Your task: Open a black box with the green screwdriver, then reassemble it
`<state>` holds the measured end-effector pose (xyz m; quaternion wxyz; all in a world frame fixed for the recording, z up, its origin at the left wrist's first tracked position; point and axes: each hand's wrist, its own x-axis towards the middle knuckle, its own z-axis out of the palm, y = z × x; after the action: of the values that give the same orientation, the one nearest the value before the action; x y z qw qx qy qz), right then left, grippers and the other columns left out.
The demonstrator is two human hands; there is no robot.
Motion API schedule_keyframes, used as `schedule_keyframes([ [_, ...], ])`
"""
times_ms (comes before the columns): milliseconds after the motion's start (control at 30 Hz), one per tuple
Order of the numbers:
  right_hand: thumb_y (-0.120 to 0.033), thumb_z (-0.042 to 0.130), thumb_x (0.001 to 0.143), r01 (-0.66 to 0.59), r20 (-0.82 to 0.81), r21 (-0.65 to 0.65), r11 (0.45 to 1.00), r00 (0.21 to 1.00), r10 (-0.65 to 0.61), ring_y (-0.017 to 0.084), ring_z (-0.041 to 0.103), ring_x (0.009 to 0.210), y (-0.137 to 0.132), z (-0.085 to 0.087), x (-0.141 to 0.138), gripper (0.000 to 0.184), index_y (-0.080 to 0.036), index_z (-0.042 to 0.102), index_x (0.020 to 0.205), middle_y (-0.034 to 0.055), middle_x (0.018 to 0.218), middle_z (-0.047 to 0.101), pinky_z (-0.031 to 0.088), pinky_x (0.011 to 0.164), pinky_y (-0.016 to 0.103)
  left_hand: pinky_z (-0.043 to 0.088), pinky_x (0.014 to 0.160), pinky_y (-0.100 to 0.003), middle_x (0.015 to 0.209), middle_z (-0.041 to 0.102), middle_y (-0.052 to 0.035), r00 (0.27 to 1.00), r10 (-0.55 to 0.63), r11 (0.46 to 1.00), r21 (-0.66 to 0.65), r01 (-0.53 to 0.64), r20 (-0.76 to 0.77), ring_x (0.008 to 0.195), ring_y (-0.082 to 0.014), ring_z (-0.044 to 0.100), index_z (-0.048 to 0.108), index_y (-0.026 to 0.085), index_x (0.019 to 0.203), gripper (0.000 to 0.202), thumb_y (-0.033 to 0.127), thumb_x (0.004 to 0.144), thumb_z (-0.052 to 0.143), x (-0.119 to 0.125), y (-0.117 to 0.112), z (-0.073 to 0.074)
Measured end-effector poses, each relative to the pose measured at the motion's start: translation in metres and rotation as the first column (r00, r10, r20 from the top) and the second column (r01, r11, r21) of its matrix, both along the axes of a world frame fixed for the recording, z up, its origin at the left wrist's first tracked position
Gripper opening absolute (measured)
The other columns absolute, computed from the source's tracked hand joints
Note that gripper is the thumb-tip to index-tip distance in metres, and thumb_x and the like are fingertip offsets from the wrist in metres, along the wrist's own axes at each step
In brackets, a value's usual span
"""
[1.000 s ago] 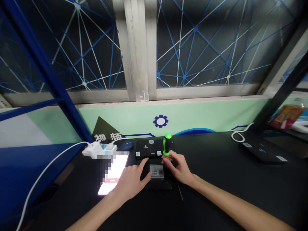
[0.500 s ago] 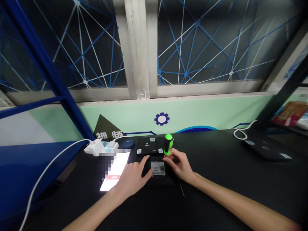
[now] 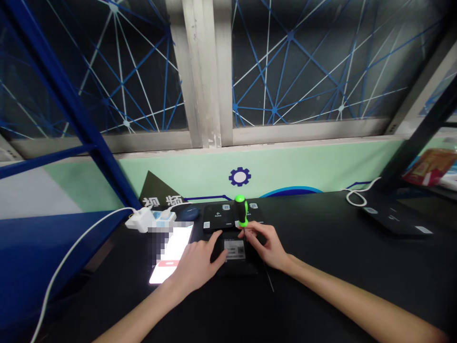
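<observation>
A flat black device with a white label lies on the black table in front of me. My left hand rests flat on its left side, fingers stretched out. My right hand pinches the lower end of a screwdriver with a green and black handle, held upright over the device's far edge. Two more black devices lie just behind.
A lit phone lies left of my left hand. Behind it are a white power strip with a white cable and a dark mouse. A black device and coiled white cable sit at the right, by a black post.
The screwdriver handle has swung to the left and now stands upright; my right hand shifted slightly left with it. My left hand has stayed on the device.
</observation>
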<state>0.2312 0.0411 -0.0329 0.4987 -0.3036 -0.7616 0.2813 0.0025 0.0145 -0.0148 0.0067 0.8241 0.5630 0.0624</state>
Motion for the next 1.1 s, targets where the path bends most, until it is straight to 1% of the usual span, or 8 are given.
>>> schedule_keyframes([
  [67,-0.029,0.052,0.097,0.018,0.004,0.019,1.0,1.0,-0.018,0.015,0.06,0.067,0.001,-0.0007,0.0004,0.019,-0.018,0.067,0.105,0.0066,0.085,0.072,0.05,0.064,0.027,0.043,0.058,-0.029,0.064,0.064,-0.0021,1.0,-0.001,1.0,0.001,0.001,-0.001,0.06,-0.0252,0.066,0.043,0.02,0.142,0.056,0.053,0.099,0.031,0.0001,0.0,0.0003],
  [267,-0.029,0.056,0.095,0.075,0.017,0.061,0.995,0.997,-0.076,0.018,0.062,0.07,0.0015,-0.0006,-0.0008,0.017,-0.019,0.068,0.09,0.0073,0.082,0.073,0.051,0.068,0.031,0.042,0.058,-0.028,0.065,0.065,-0.0025,1.0,-0.004,1.0,0.003,0.004,0.007,0.061,-0.0253,0.066,0.042,0.021,0.143,0.056,0.054,0.099,0.031,-0.0012,0.0,0.0],
  [367,-0.03,0.059,0.094,0.128,-0.004,0.045,0.991,0.992,-0.128,0.017,0.062,0.067,0.002,-0.0016,-0.0017,0.018,-0.019,0.065,0.08,0.0059,0.08,0.07,0.05,0.067,0.029,0.041,0.057,-0.029,0.066,0.065,-0.0024,1.0,-0.011,1.0,0.012,0.011,0.006,0.061,-0.0258,0.065,0.041,0.021,0.143,0.056,0.055,0.099,0.03,-0.0019,0.0001,-0.0014],
  [500,-0.034,0.067,0.088,0.192,-0.052,0.013,0.981,0.98,-0.191,0.014,0.057,0.059,0.0066,-0.0063,-0.0021,0.022,-0.019,0.058,0.075,0.0026,0.074,0.065,0.048,0.059,0.025,0.041,0.058,-0.029,0.067,0.066,-0.003,1.0,-0.005,1.0,0.018,0.005,0.0,0.061,-0.0259,0.065,0.041,0.022,0.143,0.057,0.055,0.099,0.03,-0.002,0.0003,-0.0027],
  [700,-0.036,0.066,0.089,0.189,-0.023,0.026,0.982,0.982,-0.189,0.013,0.058,0.058,0.0068,-0.0045,-0.0029,0.021,-0.019,0.06,0.078,0.0031,0.075,0.067,0.05,0.06,0.025,0.041,0.058,-0.029,0.065,0.064,-0.0019,1.0,-0.006,1.0,0.015,0.006,0.004,0.062,-0.0258,0.066,0.042,0.022,0.142,0.055,0.055,0.099,0.032,-0.0014,-0.0002,-0.0011],
  [867,-0.032,0.057,0.095,0.071,-0.003,0.035,0.997,0.997,-0.071,0.018,0.068,0.068,0.0002,0.002,-0.0004,0.017,-0.019,0.067,0.098,0.0061,0.081,0.074,0.055,0.071,0.03,0.043,0.059,-0.029,0.064,0.064,-0.002,1.0,-0.001,1.0,0.004,0.001,0.003,0.063,-0.026,0.067,0.042,0.021,0.142,0.054,0.053,0.099,0.032,-0.0016,0.0003,0.0002],
  [967,-0.032,0.053,0.097,0.038,0.007,0.039,0.999,0.999,-0.038,0.02,0.071,0.074,-0.0003,0.0019,0.0012,0.02,-0.019,0.068,0.097,0.0074,0.084,0.076,0.056,0.075,0.032,0.044,0.06,-0.03,0.066,0.065,-0.0034,1.0,0.005,1.0,-0.001,-0.005,-0.005,0.064,-0.0264,0.067,0.043,0.021,0.142,0.055,0.053,0.098,0.033,-0.0013,0.0004,0.0014],
  [1100,-0.036,0.059,0.094,0.101,-0.004,0.031,0.994,0.995,-0.101,0.018,0.068,0.064,0.0023,-0.0017,-0.0005,0.019,-0.019,0.068,0.092,0.005,0.074,0.073,0.055,0.068,0.03,0.044,0.06,-0.029,0.065,0.064,-0.0025,1.0,0.01,1.0,-0.012,-0.01,-0.006,0.063,-0.0248,0.067,0.041,0.021,0.143,0.056,0.053,0.098,0.032,-0.0004,-0.0001,0.0021],
])
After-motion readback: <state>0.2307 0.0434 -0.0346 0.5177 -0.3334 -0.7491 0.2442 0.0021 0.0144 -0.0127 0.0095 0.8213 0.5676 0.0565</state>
